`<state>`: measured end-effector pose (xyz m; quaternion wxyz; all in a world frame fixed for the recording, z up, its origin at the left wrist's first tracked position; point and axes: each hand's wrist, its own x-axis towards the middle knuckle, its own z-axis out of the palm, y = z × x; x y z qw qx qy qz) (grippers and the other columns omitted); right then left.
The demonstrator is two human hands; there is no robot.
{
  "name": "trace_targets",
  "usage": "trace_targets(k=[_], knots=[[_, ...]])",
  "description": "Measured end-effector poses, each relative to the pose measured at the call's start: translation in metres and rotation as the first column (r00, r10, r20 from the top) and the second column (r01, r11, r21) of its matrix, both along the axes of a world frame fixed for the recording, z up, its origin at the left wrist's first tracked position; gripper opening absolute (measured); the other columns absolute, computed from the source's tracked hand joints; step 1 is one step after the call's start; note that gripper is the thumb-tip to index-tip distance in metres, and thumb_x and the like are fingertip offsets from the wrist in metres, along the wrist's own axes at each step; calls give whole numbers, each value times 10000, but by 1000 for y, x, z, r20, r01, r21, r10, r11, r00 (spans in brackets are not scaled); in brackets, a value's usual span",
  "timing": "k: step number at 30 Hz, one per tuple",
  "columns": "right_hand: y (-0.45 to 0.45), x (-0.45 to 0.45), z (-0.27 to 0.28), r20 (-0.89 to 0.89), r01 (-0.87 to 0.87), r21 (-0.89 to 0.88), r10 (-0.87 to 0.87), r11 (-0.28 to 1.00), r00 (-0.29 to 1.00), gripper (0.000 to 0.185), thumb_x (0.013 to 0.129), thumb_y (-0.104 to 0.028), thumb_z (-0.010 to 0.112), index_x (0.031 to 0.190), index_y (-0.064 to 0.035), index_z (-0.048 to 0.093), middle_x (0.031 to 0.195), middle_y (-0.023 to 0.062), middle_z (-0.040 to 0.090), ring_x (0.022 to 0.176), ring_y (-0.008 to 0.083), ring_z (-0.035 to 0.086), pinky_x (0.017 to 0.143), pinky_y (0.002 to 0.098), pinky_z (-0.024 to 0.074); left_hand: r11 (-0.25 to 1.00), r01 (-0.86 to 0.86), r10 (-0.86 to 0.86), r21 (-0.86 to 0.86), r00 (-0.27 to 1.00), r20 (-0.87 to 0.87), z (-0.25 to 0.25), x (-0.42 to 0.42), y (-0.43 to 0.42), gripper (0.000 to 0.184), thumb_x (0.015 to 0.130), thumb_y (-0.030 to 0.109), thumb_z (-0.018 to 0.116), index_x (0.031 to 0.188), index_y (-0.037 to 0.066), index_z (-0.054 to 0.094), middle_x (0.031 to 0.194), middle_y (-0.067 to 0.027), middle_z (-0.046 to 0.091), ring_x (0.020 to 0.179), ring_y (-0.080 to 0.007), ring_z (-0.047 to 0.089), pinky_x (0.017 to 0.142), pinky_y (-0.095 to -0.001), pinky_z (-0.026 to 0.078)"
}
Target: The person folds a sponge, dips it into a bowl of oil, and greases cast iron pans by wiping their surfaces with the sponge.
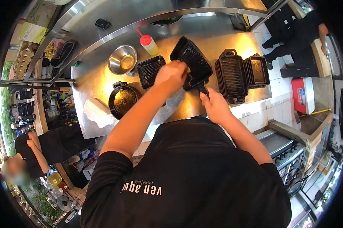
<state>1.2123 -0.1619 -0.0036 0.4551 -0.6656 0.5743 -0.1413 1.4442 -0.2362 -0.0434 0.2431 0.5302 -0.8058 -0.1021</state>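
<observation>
My right hand [217,107] grips the handle of a black ridged grill pan [196,57], which is tilted above the steel table. Inside the pan, the fingers of my left hand [172,76] are closed and pressed near its left side. A small yellowish bit shows at those fingertips, too little of it to name. Beneath my left wrist, a second black ridged pan [145,72] lies on the table, partly covered by my hand. A round black pan [124,99] with a shiny inside sits to the left of my forearm.
Stacked black rectangular pans [232,76] and smaller dishes [258,70] stand right on the steel table [179,108]. A metal bowl [123,60], a red-capped squeeze bottle [149,45] and white cloth or paper [98,113] are left. A shelf edge [171,15] crosses above. People stand left and upper right.
</observation>
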Motion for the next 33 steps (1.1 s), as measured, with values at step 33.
trace_targets(k=[33], knots=[[5, -62, -7, 104, -100, 129, 87, 987, 991, 294, 1106, -263, 560, 1046, 19, 621, 799, 187, 691, 786, 390, 695, 751, 476, 526, 994, -86, 85, 73, 996, 7, 18, -23, 13, 87, 872, 83, 750, 951, 45, 756, 900, -152, 755, 850, -357, 738, 769, -453, 591]])
